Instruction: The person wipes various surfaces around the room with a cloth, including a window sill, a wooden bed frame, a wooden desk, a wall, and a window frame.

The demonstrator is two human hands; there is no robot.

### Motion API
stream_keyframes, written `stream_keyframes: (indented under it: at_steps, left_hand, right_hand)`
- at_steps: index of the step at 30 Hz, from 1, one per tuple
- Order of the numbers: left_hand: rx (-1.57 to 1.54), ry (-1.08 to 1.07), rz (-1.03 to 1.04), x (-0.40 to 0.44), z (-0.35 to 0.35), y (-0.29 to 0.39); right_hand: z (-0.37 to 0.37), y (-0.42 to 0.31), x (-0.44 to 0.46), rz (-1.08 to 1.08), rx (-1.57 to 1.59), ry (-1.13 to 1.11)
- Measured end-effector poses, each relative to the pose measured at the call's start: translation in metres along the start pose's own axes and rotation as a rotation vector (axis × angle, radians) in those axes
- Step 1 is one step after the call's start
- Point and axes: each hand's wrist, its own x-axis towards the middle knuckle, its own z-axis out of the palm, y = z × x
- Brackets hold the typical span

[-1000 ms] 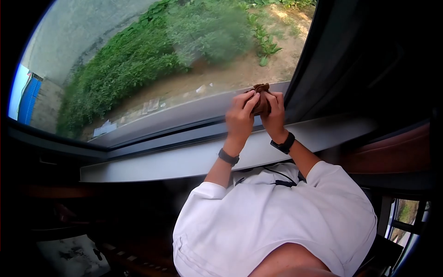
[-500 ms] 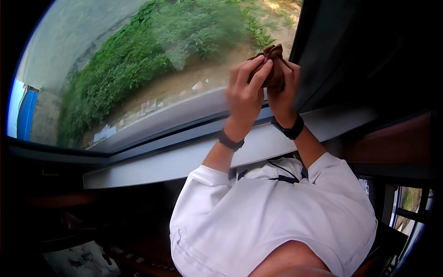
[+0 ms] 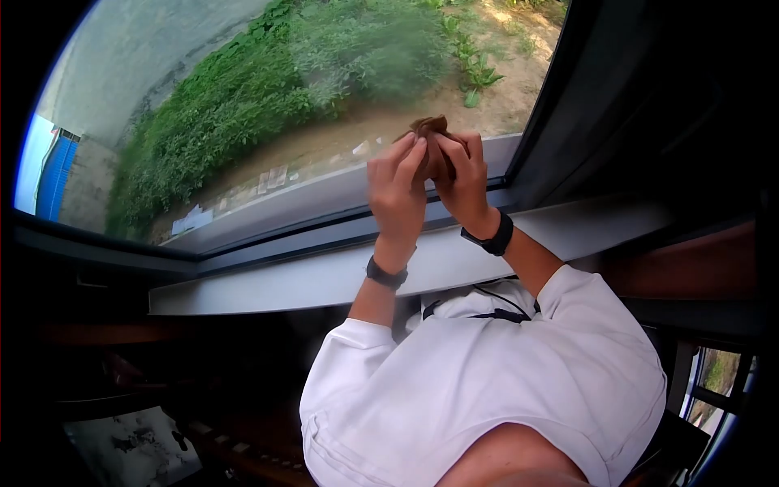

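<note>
A crumpled brown cloth is bunched between both hands, in front of the window glass. My left hand grips its left side, with fingertips pressed near its top. On the right side, my right hand has its fingers bent over the cloth. Part of the cloth is hidden behind the fingers. Each wrist wears a dark band, and both forearms reach over the pale window sill.
Dark window frame runs up on the right of the glass. A reddish-brown surface lies at the right. At the lower left is a light patterned panel. Plants and bare soil show outside.
Both hands, with the cloth between them, rose and then came down and to the left. The view has also shifted slightly. The cloth stays in both hands.
</note>
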Motion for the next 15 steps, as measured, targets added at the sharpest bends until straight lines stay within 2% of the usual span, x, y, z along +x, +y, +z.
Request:
stream_keyframes:
  at_steps: [5,8,15]
  left_hand:
    - [-0.121,0.083,0.103,0.057,0.018,0.032]
    - [-0.153,0.033,0.176,0.057,0.04,0.044]
    - [-0.146,-0.101,0.048,-0.013,0.055,0.015]
  right_hand:
    - [-0.033,-0.007,0.054,-0.121,-0.112,0.154]
    - [-0.044,0.014,0.042,-0.076,-0.139,0.262]
    - [-0.034,0.048,-0.029,0.032,-0.213,0.117]
